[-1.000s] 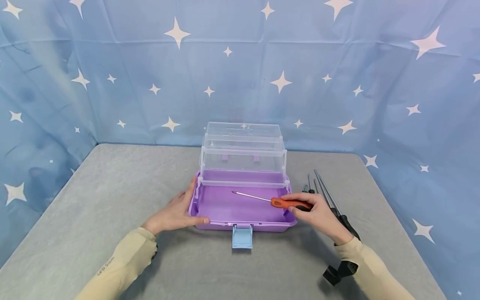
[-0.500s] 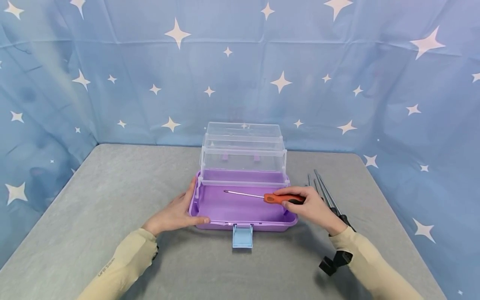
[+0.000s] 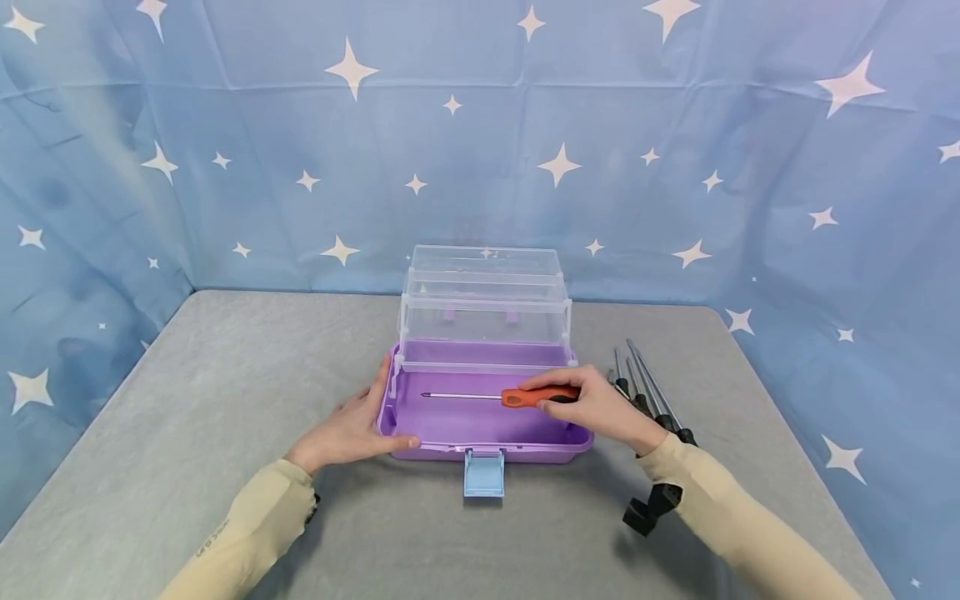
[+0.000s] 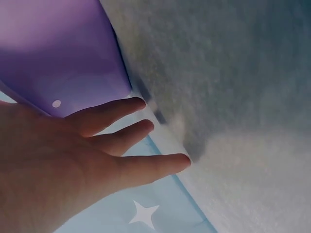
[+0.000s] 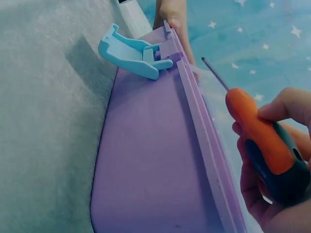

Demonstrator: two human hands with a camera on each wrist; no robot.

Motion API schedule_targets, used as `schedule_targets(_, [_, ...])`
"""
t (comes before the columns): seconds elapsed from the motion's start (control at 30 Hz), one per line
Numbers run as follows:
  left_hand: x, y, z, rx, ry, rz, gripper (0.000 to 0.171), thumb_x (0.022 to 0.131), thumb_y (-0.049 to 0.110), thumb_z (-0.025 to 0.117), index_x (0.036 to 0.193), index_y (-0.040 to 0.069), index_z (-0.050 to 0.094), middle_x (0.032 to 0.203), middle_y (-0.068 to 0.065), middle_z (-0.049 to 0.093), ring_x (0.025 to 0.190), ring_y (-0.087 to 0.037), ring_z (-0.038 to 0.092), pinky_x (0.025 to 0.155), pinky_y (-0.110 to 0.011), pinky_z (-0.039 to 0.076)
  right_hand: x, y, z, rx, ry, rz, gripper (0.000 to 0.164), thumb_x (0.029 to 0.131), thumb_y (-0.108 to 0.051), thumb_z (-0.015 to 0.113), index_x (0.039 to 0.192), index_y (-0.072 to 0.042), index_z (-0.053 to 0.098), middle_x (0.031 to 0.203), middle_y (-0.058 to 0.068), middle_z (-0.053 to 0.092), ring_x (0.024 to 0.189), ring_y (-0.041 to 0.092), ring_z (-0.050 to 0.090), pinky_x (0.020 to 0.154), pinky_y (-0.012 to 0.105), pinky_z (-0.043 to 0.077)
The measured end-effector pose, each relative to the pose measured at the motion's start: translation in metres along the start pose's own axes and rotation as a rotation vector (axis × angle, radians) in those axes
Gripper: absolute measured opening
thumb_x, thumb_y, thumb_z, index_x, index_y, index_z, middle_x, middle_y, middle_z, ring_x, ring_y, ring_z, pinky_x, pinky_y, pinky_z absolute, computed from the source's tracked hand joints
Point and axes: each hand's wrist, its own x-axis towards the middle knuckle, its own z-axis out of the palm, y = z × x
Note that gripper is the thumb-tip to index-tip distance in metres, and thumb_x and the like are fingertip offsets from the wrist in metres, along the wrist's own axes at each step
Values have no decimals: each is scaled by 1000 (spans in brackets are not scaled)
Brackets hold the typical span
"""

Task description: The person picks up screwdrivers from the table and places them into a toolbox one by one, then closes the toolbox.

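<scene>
In the head view my right hand (image 3: 596,404) holds a screwdriver (image 3: 536,397) with an orange and black handle over the purple toolbox (image 3: 450,421). Its thin shaft points left, level with the box's long side. The right wrist view shows thumb and fingers wrapped round the screwdriver handle (image 5: 265,131), above the box rim. My left hand (image 3: 356,425) steadies the box's left side, thumb lying across the front rim. Straight, spread fingers (image 4: 121,138) show beside the purple wall in the left wrist view. The box stands open, its clear tiered trays (image 3: 483,321) raised at the back.
Several dark-handled screwdrivers (image 3: 652,387) lie on the grey tabletop right of the box, partly behind the right hand. A light blue latch (image 3: 483,475) hangs down at the box front. Behind the table is a blue curtain (image 3: 480,125) with white stars.
My right hand has carried the screwdriver leftward, farther over the box, and its shaft has turned nearly level. The left hand and the box have stayed in place.
</scene>
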Motion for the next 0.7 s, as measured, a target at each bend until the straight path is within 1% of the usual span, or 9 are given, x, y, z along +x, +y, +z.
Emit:
schedule_targets(0.13, [0, 1, 2, 2, 14, -6, 124, 76, 53, 75, 154, 8, -10, 155, -25, 19, 134, -50, 28, 100, -70, 24, 4, 2, 3, -4, -12, 4, 29, 87, -2, 66, 116, -5, 70, 94, 10, 64, 57, 8, 44, 50, 20, 37])
schedule_targets(0.3, [1, 1, 4, 13, 20, -1, 124, 76, 53, 75, 153, 6, -10, 154, -25, 20, 134, -50, 28, 100, -70, 23, 8, 4, 5, 7, -25, 26, 29, 87, -1, 66, 116, -3, 70, 100, 11, 66, 57, 8, 44, 50, 19, 36])
schedule_targets(0.53, [1, 2, 5, -6, 8, -29, 126, 75, 53, 76, 153, 5, -11, 154, -27, 21, 135, -50, 26, 102, -70, 20, 12, 6, 7, -18, -43, 61, 29, 87, -6, 68, 116, -6, 70, 103, 9, 64, 67, 13, 48, 56, 21, 41])
schedule_targets(0.63, [2, 1, 5, -10, 8, -31, 126, 75, 52, 76, 153, 6, -11, 154, -27, 21, 134, -51, 26, 102, -70, 20, 14, 7, 9, -8, -59, 56, 29, 87, -4, 67, 116, -5, 70, 106, 9, 66, 70, 15, 51, 58, 22, 43])
schedule_targets(0.7, [2, 1, 5, -11, 8, -27, 126, 75, 52, 76, 153, 6, -10, 154, -26, 21, 134, -51, 26, 102, -70, 20, 15, 8, 10, 7, -75, 46, 29, 87, -1, 65, 115, -4, 71, 109, 10, 67, 75, 16, 55, 61, 22, 46])
